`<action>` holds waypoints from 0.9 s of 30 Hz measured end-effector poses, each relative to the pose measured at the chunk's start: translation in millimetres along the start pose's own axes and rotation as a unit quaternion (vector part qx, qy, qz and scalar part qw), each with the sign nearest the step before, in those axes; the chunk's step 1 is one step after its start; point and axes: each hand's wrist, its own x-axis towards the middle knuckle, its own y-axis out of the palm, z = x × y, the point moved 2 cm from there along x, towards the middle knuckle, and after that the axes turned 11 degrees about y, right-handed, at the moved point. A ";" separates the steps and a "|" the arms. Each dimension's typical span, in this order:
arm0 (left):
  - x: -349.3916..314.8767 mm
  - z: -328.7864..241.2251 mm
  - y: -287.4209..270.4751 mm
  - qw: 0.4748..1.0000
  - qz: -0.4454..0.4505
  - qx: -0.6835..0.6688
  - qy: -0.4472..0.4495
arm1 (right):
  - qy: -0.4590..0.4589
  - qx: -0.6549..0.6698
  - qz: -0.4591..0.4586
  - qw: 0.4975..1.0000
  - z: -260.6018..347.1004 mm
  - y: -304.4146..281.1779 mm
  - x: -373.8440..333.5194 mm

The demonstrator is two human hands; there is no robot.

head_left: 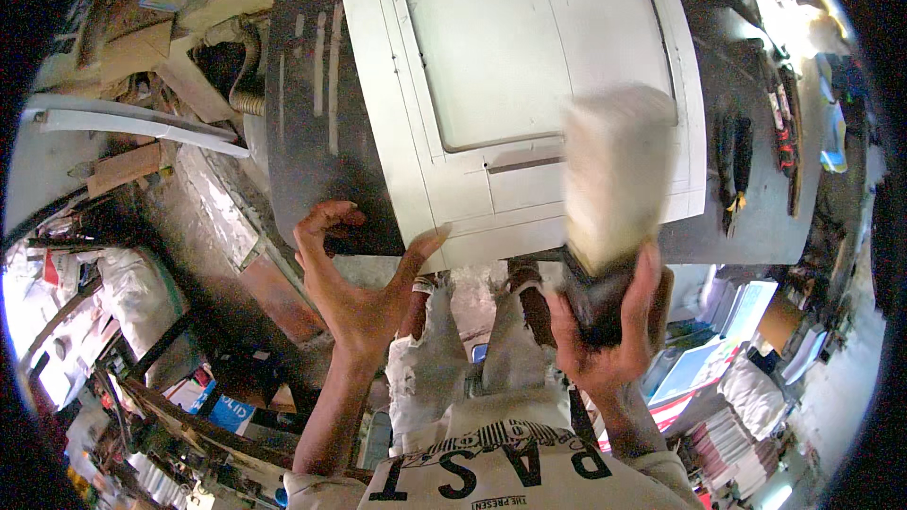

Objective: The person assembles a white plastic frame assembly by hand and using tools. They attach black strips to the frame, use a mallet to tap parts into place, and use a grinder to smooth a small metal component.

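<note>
A white panelled board [496,47], like a cabinet door with recessed sections and pencil lines, lies on a dark worktable [312,132]. My right hand [609,345] is wrapped round the dark handle of a wide brush [619,170]. Its thick cream bristles point away from me above the board's near right part, smeared by motion. At the board's near left corner, my left hand [364,297] is open, fingers curved and apart. Its thumb lies at the corner, while the other fingers are over the dark tabletop. A short slot [524,164] shows in the board's near rail.
Several hand tools [732,170] lie on the table's right side. A long white strip [142,123] and a ribbed hose [248,76] are at the left. Stacked sheets and papers [718,340] stand low at the right. My legs [425,359] are close to the table's near edge.
</note>
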 end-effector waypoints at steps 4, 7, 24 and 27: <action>40.1 -8.7 -3.6 0.987 0.038 0.061 0.145 | 0.018 -0.013 0.051 0.998 -10.7 -1.4 11.0; 101.7 -22.2 -6.5 0.889 0.221 0.120 0.382 | 0.160 0.183 0.012 0.970 -25.2 -37.6 -5.0; 58.5 3.6 17.5 0.823 0.277 0.119 0.481 | 0.127 0.143 -0.210 0.959 -56.6 -149.5 36.1; 8.7 -38.3 60.1 0.887 0.197 0.082 0.409 | 0.070 0.379 -0.210 0.899 -77.0 -115.5 57.2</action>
